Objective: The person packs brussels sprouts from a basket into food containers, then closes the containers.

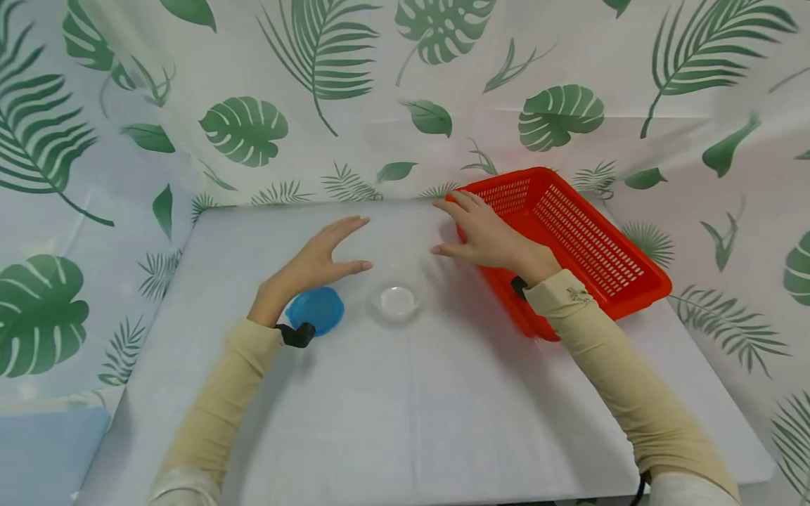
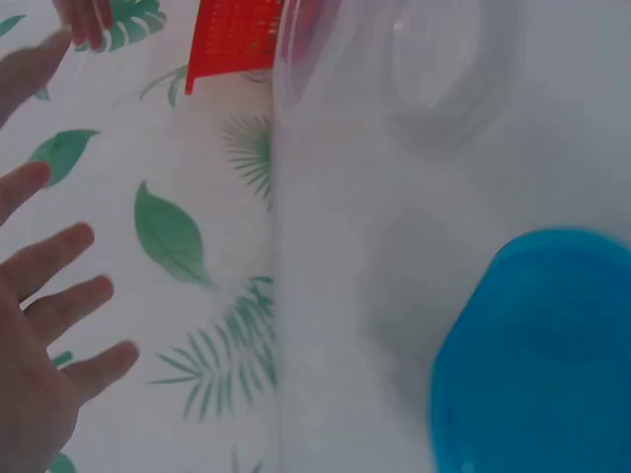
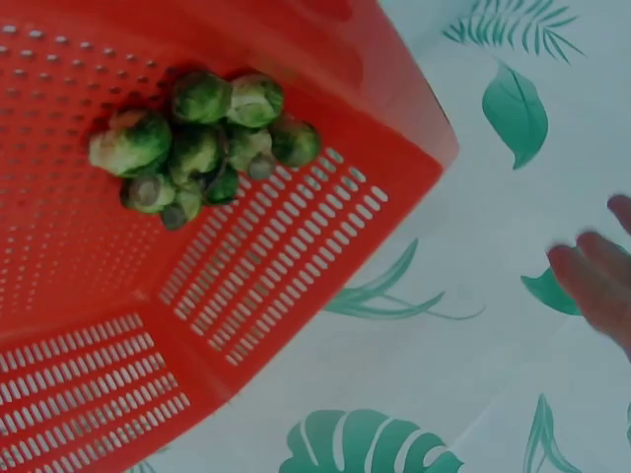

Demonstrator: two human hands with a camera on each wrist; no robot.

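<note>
My left hand (image 1: 316, 258) hovers over the table with fingers and thumb spread, holding nothing. Beneath and beside its wrist lies a round blue lid (image 1: 318, 311), which fills the lower right of the left wrist view. Between and a little below my hands stands a clear round container (image 1: 397, 302), its sides hardly visible against the white cloth. Across from it my right hand (image 1: 490, 235), fingers apart, hangs over the near left side of a red plastic basket (image 1: 588, 246). Several Brussels sprouts (image 3: 197, 148) sit bunched in the basket, seen in the right wrist view.
A white-covered table (image 1: 354, 422) extends in front and to both sides. Behind it hangs a leaf-patterned sheet (image 1: 354, 119), which also runs along the left and right. A pale blue surface (image 1: 50, 450) shows at the lower left.
</note>
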